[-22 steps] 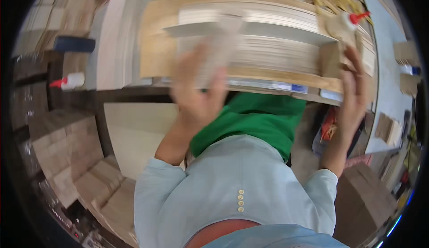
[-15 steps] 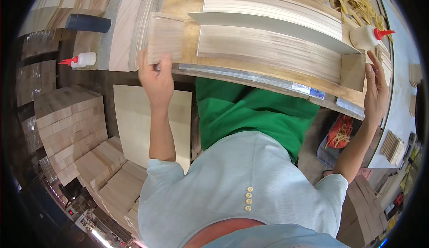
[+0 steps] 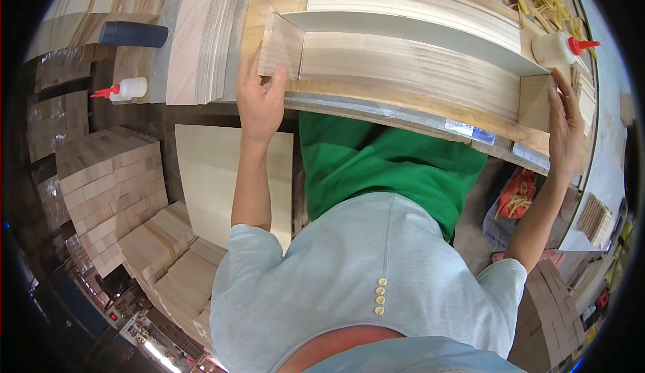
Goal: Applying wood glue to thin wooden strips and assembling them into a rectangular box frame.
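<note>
In my left hand [image 3: 261,104] is a small thin wooden panel [image 3: 282,42], gripped between thumb and fingers. It stands upright at the left end of a long pale board [image 3: 410,29] set on edge. My right hand [image 3: 568,121] has its fingers stretched out, the tips against the outer edge of another small wooden panel [image 3: 535,101]. That panel stands at the board's right end, forming a corner with it. Long wooden strips [image 3: 410,64] lie side by side in front of the board, between the two panels.
More long strips [image 3: 403,0] lie behind the board. A white glue bottle with a red tip [image 3: 554,49] stands at the right, near tangled yellow bands [image 3: 541,0]. Wood sheets [image 3: 195,44], a dark cylinder [image 3: 133,34] and another glue bottle [image 3: 131,89] are left. Stacked wood blocks [image 3: 114,178] stand lower left.
My left hand has moved right, bringing its small panel up to the board's left end. My right fingertips have come against the right end panel, which was apart from them before.
</note>
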Motion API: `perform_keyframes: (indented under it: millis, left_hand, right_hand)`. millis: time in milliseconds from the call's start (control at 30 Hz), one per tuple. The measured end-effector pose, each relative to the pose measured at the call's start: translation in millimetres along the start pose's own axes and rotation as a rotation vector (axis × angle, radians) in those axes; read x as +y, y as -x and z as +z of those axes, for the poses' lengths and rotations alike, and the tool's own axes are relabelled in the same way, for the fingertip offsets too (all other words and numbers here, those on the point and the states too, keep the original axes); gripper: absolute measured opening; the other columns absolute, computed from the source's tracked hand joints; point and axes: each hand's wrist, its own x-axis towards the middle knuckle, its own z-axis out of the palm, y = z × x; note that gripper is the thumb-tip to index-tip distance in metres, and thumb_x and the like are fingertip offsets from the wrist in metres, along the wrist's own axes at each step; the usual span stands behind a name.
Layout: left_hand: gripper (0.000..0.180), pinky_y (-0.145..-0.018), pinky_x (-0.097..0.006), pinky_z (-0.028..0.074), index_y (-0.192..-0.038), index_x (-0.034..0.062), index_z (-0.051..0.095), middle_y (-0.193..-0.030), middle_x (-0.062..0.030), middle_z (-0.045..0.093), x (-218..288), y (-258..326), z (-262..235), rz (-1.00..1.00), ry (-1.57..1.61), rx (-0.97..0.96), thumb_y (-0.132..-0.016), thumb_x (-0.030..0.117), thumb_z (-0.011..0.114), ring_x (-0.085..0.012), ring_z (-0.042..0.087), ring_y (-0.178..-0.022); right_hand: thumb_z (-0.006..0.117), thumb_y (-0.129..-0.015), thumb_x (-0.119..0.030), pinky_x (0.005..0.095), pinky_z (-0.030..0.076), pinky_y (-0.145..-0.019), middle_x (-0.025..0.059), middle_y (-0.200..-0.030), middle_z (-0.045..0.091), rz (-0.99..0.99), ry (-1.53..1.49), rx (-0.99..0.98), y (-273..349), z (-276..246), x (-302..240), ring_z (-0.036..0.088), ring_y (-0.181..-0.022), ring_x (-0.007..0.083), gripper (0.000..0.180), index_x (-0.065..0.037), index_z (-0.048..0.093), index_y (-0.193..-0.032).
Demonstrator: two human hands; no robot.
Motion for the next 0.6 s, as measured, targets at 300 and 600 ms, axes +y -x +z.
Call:
perform_keyframes:
  millis: [300, 600]
  left_hand:
    - [0.040, -0.082, -0.034, 0.052, -0.125, -0.0049, 0.054, -0.108, -0.0151, 0.053, 1, 0, 0, -0.044, 0.034, -0.102, -0.089, 0.009, 0.061, -0.0250, 0.059, -0.099]
    - [0.063, -0.107, -0.039, 0.035, -0.132, -0.0001, 0.052, -0.131, -0.0116, 0.053, 49, -73, -43, 0.141, 0.085, -0.230, -0.080, 0.028, 0.071, -0.0246, 0.051, -0.121]
  right_hand:
    - [0.055, -0.099, -0.020, 0.0289, 0.038, -0.102, 0.0082, -0.125, 0.062, 0.013, -0.019, 0.007, 2, 1, -1, 0.054, -0.118, 0.0149, 0.035, -0.006, 0.058, -0.130]
    - [0.052, -0.100, -0.022, 0.0262, 0.047, -0.086, 0.0076, -0.123, 0.062, 0.112, -0.127, 0.112, 6, -17, -9, 0.057, -0.105, 0.0119, 0.038, -0.005, 0.054, -0.134]
